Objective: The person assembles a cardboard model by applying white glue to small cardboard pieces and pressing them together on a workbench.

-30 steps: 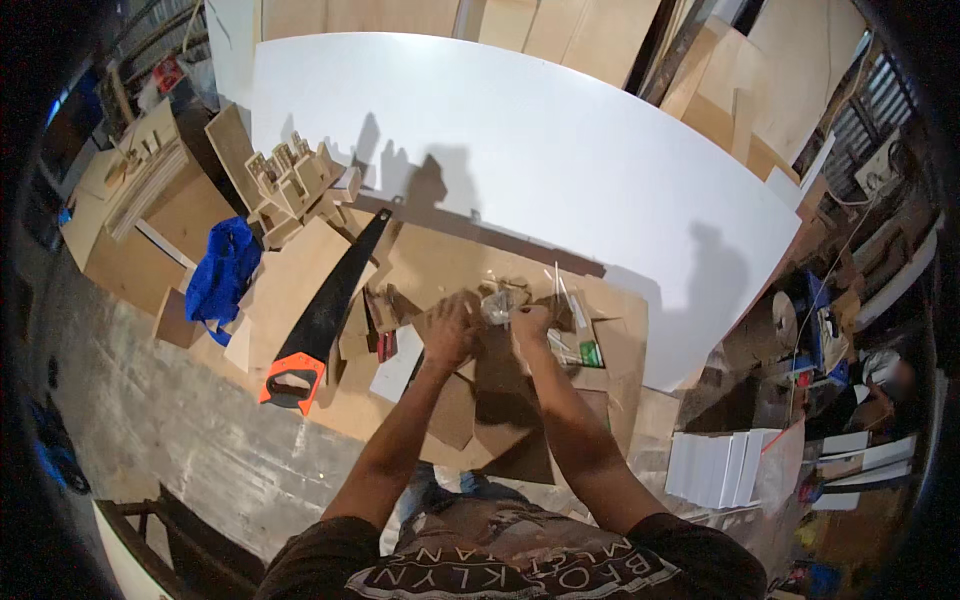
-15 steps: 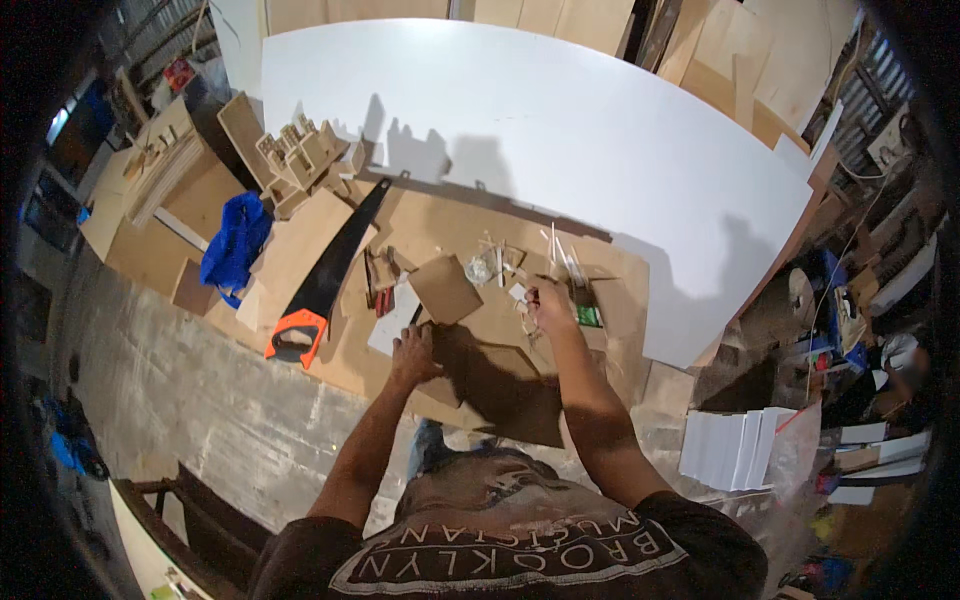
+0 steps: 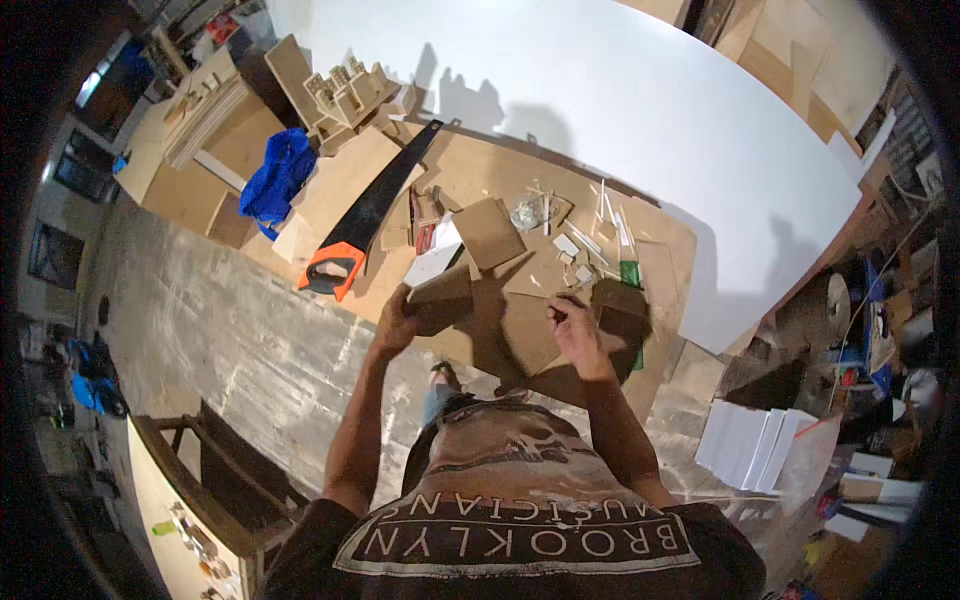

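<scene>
My left hand (image 3: 397, 320) grips the edge of a small brown board (image 3: 441, 302), held tilted above the near side of the worktable. My right hand (image 3: 572, 328) hovers over the table to the right of it, fingers curled together; whatever they pinch is too small to make out. Just beyond that hand lie small white square pieces (image 3: 567, 246). A second brown board (image 3: 488, 234) rests past the left hand, partly over a white sheet (image 3: 434, 255). Thin white strips (image 3: 605, 212) and a green item (image 3: 630, 272) are at the right.
An orange-handled saw (image 3: 370, 205) lies along the left of the wooden tabletop (image 3: 480, 160). Behind it stand a wooden model (image 3: 345, 98) and a blue cloth bag (image 3: 277, 180). A large white panel (image 3: 640, 110) borders the far side. White boards (image 3: 750, 445) are stacked at right.
My left hand has taken hold of a small brown board and raised it. My right hand has drawn back toward me from the white pieces. The view has shifted and turned.
</scene>
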